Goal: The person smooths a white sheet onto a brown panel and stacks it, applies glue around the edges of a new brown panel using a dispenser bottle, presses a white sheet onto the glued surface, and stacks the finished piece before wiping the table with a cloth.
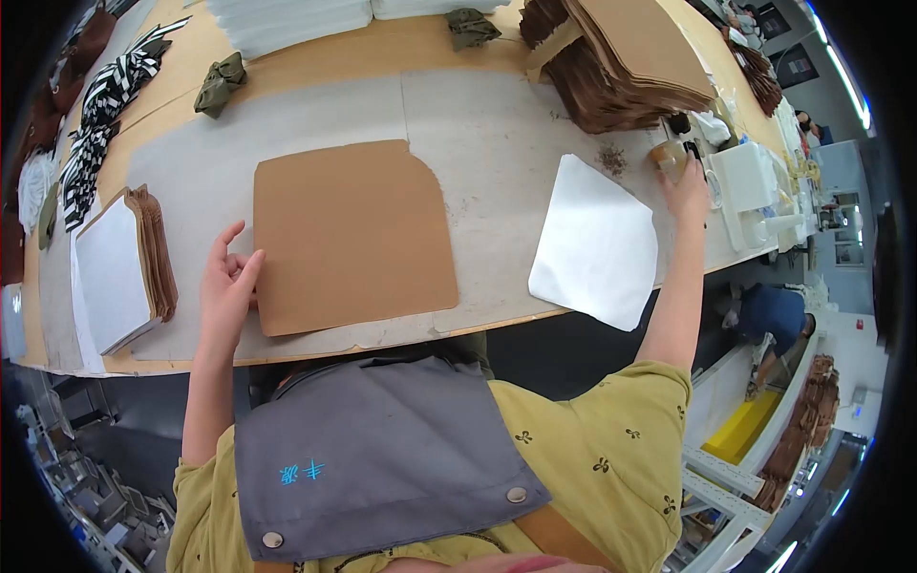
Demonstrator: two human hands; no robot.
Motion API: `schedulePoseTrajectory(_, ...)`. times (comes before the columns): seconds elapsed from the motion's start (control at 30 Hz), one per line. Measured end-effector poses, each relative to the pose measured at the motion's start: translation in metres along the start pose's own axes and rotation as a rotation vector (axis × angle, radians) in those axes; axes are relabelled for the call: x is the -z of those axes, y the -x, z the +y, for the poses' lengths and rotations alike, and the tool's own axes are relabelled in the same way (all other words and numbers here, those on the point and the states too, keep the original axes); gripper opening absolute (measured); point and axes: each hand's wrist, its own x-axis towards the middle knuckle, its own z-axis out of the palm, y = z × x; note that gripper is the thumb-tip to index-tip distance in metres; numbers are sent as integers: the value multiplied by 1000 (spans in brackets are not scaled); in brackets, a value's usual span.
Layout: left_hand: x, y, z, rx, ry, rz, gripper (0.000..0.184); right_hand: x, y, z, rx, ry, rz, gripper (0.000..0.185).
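Observation:
A brown leather-like panel (353,239) with a notched upper right corner lies flat on the grey table covering. My left hand (229,277) is at its left edge, thumb and fingers apart, holding nothing. At the right side of the table my right hand (686,194) has its fingers around a small tan, round container (668,158). A black piece (692,150) shows by its fingertips. Between the panel and my right arm lies a white sheet (597,239), its lower end past the table's front edge.
A tall stack of brown panels (630,57) stands at the back right. On the left sits a smaller stack with a white top (119,272). Green cloth bundles (222,84) and striped cloth (110,105) lie farther back. A white plastic container (747,177) is at the right edge.

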Motion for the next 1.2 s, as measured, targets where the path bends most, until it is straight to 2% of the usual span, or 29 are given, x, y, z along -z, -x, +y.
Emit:
schedulePoseTrajectory(0.13,-1,4,-7,-53,-11,22,54,7,-12,1,-47,62,-69,77)
schedulePoseTrajectory(0.2,1,6,-6,-53,-38,-1,53,21,-16,-6,-76,185,-253,63)
schedulePoseTrajectory(0.23,1,6,-7,-49,-34,5,53,29,-12,-10,-68,185,-251,63)
schedulePoseTrajectory(0.3,2,7,-8,-71,-45,6,52,47,3,-15,32,188,38,53)
schedulePoseTrajectory(0.37,1,6,-14,-97,-123,36,50,81,20,-31,-41,153,65,57)
schedulePoseTrajectory(0.43,4,4,-17,-122,-215,66,48,109,43,-47,-206,-82,115,56)
schedulePoseTrajectory(0.5,5,3,-16,-141,-184,-14,47,85,64,-32,-179,-1312,155,58)
schedulePoseTrajectory(0.57,6,4,-14,-128,-186,-11,47,91,89,-47,-164,-1775,106,64)
schedulePoseTrajectory(0.63,7,5,-13,-140,-186,-43,45,117,120,-99,18,-2087,-97,77)
schedulePoseTrajectory(0.7,8,6,-16,-165,-191,-42,45,125,144,-149,32,-2208,-237,89)
schedulePoseTrajectory(0.83,13,8,-16,-231,-260,-78,44,121,167,-229,-48,-2409,-362,108)
schedulePoseTrajectory(0.9,18,4,-16,-266,-345,-54,42,119,169,-255,-63,-2458,-397,111)
schedulePoseTrajectory(1.07,31,-24,-23,-435,-504,31,35,103,174,-284,-285,-2401,-438,102)
schedulePoseTrajectory(1.13,33,-41,-26,-632,-509,80,33,103,173,-294,-342,-2364,-458,99)
schedulePoseTrajectory(1.2,33,-52,-27,-700,-522,83,33,107,174,-300,-511,-2308,-465,94)
